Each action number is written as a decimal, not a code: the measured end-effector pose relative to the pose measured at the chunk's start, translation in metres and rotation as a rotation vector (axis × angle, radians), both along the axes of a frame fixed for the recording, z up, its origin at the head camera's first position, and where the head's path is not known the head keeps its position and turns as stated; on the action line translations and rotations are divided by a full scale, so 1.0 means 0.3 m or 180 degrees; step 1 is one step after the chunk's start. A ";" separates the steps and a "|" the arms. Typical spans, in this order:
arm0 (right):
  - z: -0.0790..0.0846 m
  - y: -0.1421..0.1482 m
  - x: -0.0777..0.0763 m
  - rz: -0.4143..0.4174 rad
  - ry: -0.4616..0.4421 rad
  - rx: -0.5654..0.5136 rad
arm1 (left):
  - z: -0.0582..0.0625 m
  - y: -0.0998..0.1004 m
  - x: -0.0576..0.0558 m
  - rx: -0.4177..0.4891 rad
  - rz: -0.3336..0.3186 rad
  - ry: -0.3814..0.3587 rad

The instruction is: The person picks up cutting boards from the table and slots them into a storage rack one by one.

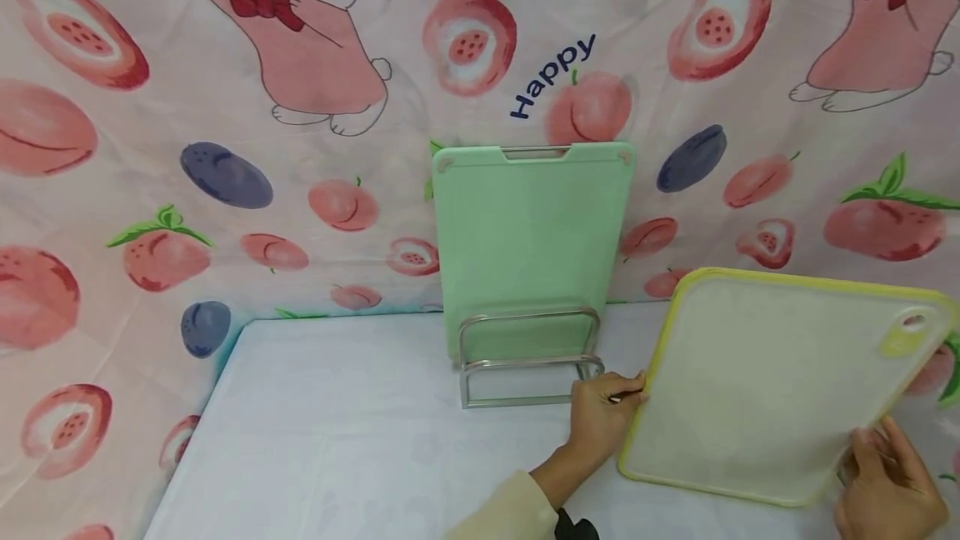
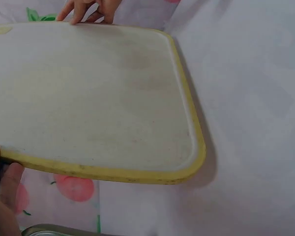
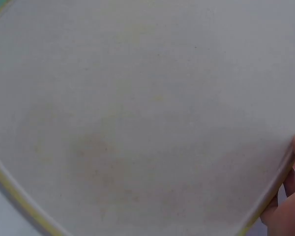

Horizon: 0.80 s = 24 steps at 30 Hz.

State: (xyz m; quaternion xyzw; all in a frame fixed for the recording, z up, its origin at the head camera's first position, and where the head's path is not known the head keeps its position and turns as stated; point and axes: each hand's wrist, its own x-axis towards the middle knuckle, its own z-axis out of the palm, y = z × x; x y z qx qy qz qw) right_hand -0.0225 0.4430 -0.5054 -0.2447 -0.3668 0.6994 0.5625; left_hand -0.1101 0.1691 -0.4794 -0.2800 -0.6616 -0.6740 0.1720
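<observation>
A whitish cutting board (image 1: 772,382) with a yellow rim is held tilted above the right side of the table. The left hand (image 1: 606,417) pinches its left edge, thumb on one face. On the opposite edge, the right hand (image 1: 888,477) grips the rim near the lower right. Faint stains mark the board's face in the right wrist view, where the right hand (image 3: 287,196) shows at the edge. Left of the board, a green cutting board (image 1: 532,232) stands upright in a metal rack (image 1: 528,363), close to the left hand.
A white cloth covers the table (image 1: 337,423). Behind it hangs a pink fruit-and-rabbit print cloth (image 1: 360,148), against which the green board stands close. A black object (image 1: 576,526) lies by the left sleeve (image 1: 510,511) at the bottom edge.
</observation>
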 end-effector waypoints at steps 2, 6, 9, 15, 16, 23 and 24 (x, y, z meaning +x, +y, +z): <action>0.013 -0.004 -0.012 0.0118 0.0295 -0.0067 | 0.013 0.000 -0.021 0.0014 -0.0022 0.0034; 0.045 -0.011 -0.033 0.0395 0.0730 -0.0292 | 0.109 -0.031 -0.038 0.0111 -0.0213 -0.0008; 0.069 -0.012 -0.046 0.0508 0.0916 -0.0379 | 0.131 -0.037 -0.062 0.0120 -0.0322 0.0000; 0.100 -0.022 -0.061 0.0476 0.1133 -0.0479 | 0.081 -0.004 -0.116 0.0182 -0.0437 0.0073; 0.101 -0.024 -0.064 0.0447 0.1171 -0.0478 | 0.070 0.003 -0.126 0.0174 -0.0434 0.0082; 0.106 -0.026 -0.102 0.0378 0.1253 -0.0232 | 0.066 0.016 -0.191 0.0178 -0.0460 -0.0023; 0.110 -0.025 -0.108 0.0390 0.1217 -0.0207 | 0.071 0.016 -0.197 0.0211 -0.0476 -0.0043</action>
